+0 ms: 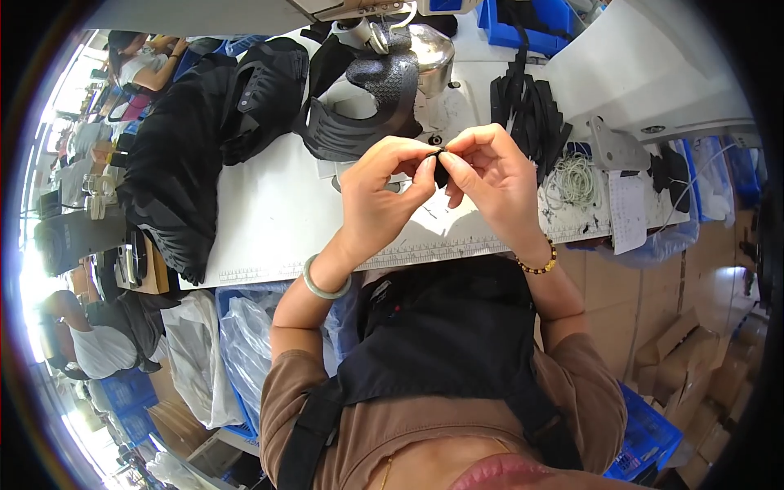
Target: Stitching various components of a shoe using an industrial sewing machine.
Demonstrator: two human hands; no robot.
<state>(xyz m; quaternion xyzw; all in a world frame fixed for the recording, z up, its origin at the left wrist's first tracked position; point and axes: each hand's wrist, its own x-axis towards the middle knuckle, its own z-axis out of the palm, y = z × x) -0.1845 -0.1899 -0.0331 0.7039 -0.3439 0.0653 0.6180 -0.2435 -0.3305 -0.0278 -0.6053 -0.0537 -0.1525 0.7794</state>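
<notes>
Above the white worktable point(269, 237), in front of the sewing machine head point(367, 33), my two hands meet. My left hand point(377, 192) pinches a small black strip of fabric point(442, 173) between thumb and forefinger. On the other side, my right hand point(496, 184) grips the same strip, also by thumb and fingertips. Part of the strip hangs down between the hands, and its upper end is hidden by the fingertips. Just beyond my left hand, a black shoe upper point(359, 135) lies under the machine. A bundle of black strips point(527, 114) rests beyond my right hand.
Stacked black shoe uppers point(175, 163) fill the table's left side. To the right are a tangle of pale cord point(574, 181) and a hanging paper sheet point(627, 212). A blue bin point(531, 37) stands at the back. A ruler point(445, 251) runs along the front edge.
</notes>
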